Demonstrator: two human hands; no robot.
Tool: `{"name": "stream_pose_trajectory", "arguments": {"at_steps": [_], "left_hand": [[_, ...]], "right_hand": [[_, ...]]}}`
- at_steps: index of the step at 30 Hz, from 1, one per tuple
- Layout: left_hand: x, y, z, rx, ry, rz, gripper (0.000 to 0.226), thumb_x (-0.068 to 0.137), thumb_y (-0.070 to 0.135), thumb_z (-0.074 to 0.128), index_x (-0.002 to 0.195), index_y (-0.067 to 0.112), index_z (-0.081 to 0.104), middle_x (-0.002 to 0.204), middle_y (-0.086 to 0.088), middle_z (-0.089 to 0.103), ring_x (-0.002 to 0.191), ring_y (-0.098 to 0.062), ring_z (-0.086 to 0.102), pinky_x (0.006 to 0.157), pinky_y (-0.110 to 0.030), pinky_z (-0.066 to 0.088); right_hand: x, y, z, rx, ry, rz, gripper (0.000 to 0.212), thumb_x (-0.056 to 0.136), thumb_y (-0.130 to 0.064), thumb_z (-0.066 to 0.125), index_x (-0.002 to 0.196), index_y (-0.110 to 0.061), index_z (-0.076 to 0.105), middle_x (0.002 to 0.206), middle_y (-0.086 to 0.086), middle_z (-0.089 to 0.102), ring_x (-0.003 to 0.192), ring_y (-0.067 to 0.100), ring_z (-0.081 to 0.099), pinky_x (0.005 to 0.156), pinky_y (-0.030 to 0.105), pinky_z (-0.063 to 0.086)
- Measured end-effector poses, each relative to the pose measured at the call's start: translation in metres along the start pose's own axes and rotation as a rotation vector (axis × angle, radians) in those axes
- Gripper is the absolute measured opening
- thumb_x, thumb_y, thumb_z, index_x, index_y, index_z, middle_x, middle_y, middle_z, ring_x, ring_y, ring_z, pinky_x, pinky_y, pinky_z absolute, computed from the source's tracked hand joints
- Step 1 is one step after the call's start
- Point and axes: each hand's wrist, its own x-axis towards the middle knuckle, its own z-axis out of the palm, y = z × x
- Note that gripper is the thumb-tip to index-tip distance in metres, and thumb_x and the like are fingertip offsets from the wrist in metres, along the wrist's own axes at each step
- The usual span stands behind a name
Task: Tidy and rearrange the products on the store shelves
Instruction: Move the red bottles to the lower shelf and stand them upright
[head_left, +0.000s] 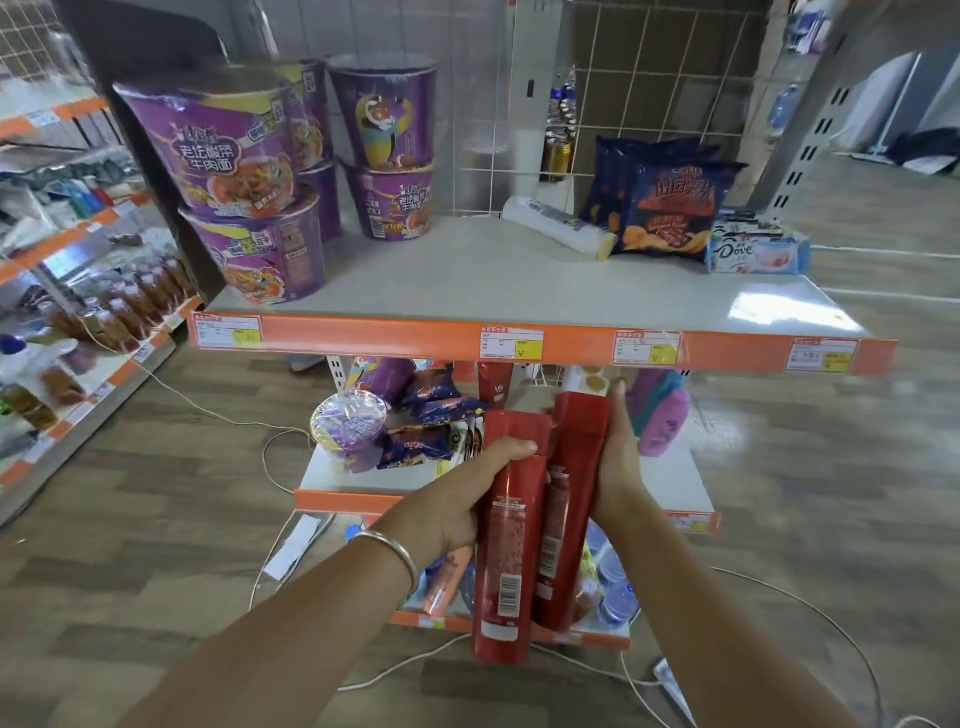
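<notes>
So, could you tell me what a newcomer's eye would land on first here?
Probably the two red bottles held together in front of the shelving, the left hand and right hand each gripping one. Next, the stacked purple noodle tubs at the left of the top shelf.

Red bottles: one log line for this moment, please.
left hand: grips red bottle | right hand: grips second red bottle | both below top shelf
</notes>
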Motion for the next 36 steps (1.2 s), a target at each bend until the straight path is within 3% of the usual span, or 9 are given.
{"name": "stream_pose_trajectory", "arguments": {"at_steps": [6, 10, 14, 18, 21, 24, 26, 29, 36], "left_hand": [[0.007, 0.005, -0.001, -0.174, 0.167, 0.116, 0.022, 0.081, 0.033, 0.063, 0.071, 0.014, 0.065, 0.06, -0.004, 0.066, 0.049, -0.017, 0.062, 0.058, -0.027, 0.053], [0.015, -0.018, 0.014, -0.163, 0.229, 0.073, 0.02, 0.08, 0.032, 0.065, 0.079, 0.013, 0.07, 0.079, -0.01, 0.07, 0.062, -0.023, 0.065, 0.072, -0.032, 0.054], [0.016, -0.021, 0.021, -0.324, 0.228, 0.049, 0.021, 0.08, 0.029, 0.062, 0.071, 0.011, 0.062, 0.065, -0.009, 0.065, 0.053, -0.021, 0.062, 0.062, -0.027, 0.054], [0.01, 0.02, 0.026, -0.285, 0.2, 0.099, 0.02, 0.078, 0.031, 0.064, 0.075, 0.011, 0.064, 0.068, -0.008, 0.064, 0.055, -0.021, 0.061, 0.062, -0.028, 0.053], [0.005, 0.031, 0.024, -0.35, 0.189, 0.125, 0.026, 0.077, 0.031, 0.066, 0.091, 0.009, 0.064, 0.072, -0.01, 0.066, 0.054, -0.022, 0.065, 0.056, -0.029, 0.057], [0.006, 0.029, 0.028, -0.446, 0.169, 0.165, 0.029, 0.08, 0.031, 0.064, 0.097, 0.007, 0.061, 0.074, -0.01, 0.066, 0.055, -0.021, 0.066, 0.058, -0.031, 0.059], [0.007, 0.026, 0.032, -0.433, 0.195, 0.167, 0.03, 0.083, 0.033, 0.063, 0.099, 0.009, 0.062, 0.073, -0.009, 0.068, 0.054, -0.021, 0.067, 0.055, -0.03, 0.058], [0.003, 0.022, 0.03, -0.43, 0.248, 0.155, 0.038, 0.081, 0.042, 0.066, 0.1, 0.009, 0.063, 0.071, -0.011, 0.071, 0.058, -0.024, 0.069, 0.052, -0.035, 0.054], [0.0, 0.025, 0.016, -0.446, 0.361, 0.221, 0.038, 0.083, 0.049, 0.063, 0.089, 0.011, 0.067, 0.098, -0.013, 0.072, 0.09, -0.028, 0.068, 0.087, -0.049, 0.051]], "right_hand": [[-0.018, 0.015, 0.004, 0.053, 0.157, 0.03, 0.065, 0.085, -0.068, 0.038, 0.067, -0.012, 0.067, 0.06, 0.006, 0.066, 0.051, 0.02, 0.063, 0.052, 0.027, 0.053], [-0.017, 0.039, 0.009, 0.195, 0.436, 0.075, 0.057, 0.085, -0.067, 0.04, 0.071, -0.013, 0.055, 0.054, 0.003, 0.062, 0.055, 0.023, 0.059, 0.056, 0.028, 0.049], [-0.022, 0.019, 0.006, 0.242, 0.331, 0.129, 0.061, 0.082, -0.07, 0.04, 0.061, -0.014, 0.054, 0.039, 0.001, 0.056, 0.035, 0.019, 0.054, 0.049, 0.024, 0.044], [-0.026, -0.004, 0.005, 0.186, 0.153, 0.057, 0.071, 0.078, -0.077, 0.037, 0.072, -0.011, 0.06, 0.055, 0.005, 0.061, 0.049, 0.019, 0.058, 0.061, 0.028, 0.048], [-0.031, -0.021, 0.01, 0.048, 0.02, -0.082, 0.054, 0.093, -0.058, 0.033, 0.104, -0.017, 0.065, 0.082, -0.005, 0.062, 0.065, 0.001, 0.065, 0.069, 0.021, 0.051], [-0.039, -0.021, 0.015, 0.028, -0.107, -0.024, 0.056, 0.077, -0.042, 0.068, 0.124, -0.024, 0.046, 0.113, 0.012, 0.063, 0.095, 0.024, 0.067, 0.08, 0.041, 0.054], [-0.04, -0.013, 0.009, -0.158, -0.033, -0.049, 0.07, 0.075, -0.013, 0.076, 0.124, -0.029, 0.03, 0.111, 0.011, 0.06, 0.091, 0.027, 0.068, 0.073, 0.042, 0.056], [-0.047, -0.01, 0.0, -0.282, 0.05, -0.012, 0.071, 0.074, -0.008, 0.076, 0.121, -0.027, 0.028, 0.104, 0.012, 0.06, 0.076, 0.026, 0.069, 0.058, 0.035, 0.055], [-0.051, -0.005, -0.014, -0.659, -0.312, 0.161, 0.059, 0.063, -0.012, 0.084, 0.114, -0.018, 0.053, 0.091, 0.004, 0.071, 0.077, 0.016, 0.07, 0.067, 0.028, 0.055]]}}
